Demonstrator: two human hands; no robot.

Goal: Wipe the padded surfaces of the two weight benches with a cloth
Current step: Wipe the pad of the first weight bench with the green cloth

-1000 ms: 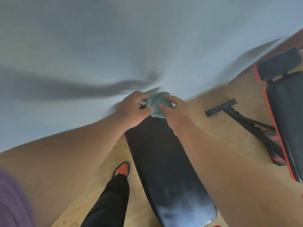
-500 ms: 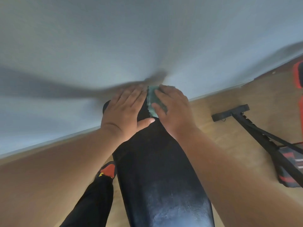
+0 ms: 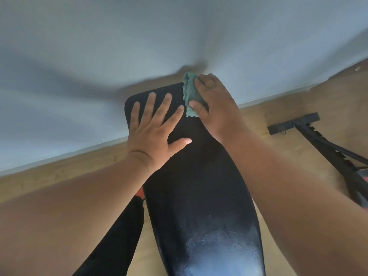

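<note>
A long black padded bench (image 3: 199, 196) runs from the bottom of the view up to the wall. My left hand (image 3: 155, 128) lies flat on its far end, fingers spread. My right hand (image 3: 213, 104) presses a green cloth (image 3: 190, 94) onto the pad's far right corner, fingers straight over it. The cloth sticks out past the fingers to the left and top. The near part of the pad shows a pale sheen.
A pale wall (image 3: 139, 46) stands just behind the bench end. The black frame of a second bench (image 3: 318, 140) lies on the wooden floor (image 3: 278, 112) at right. My black trouser leg (image 3: 119, 236) stands left of the bench.
Both hands held the bunched cloth above the bench end, then came down on the pad. My left hand has now spread out to the left, and the right presses the cloth alone.
</note>
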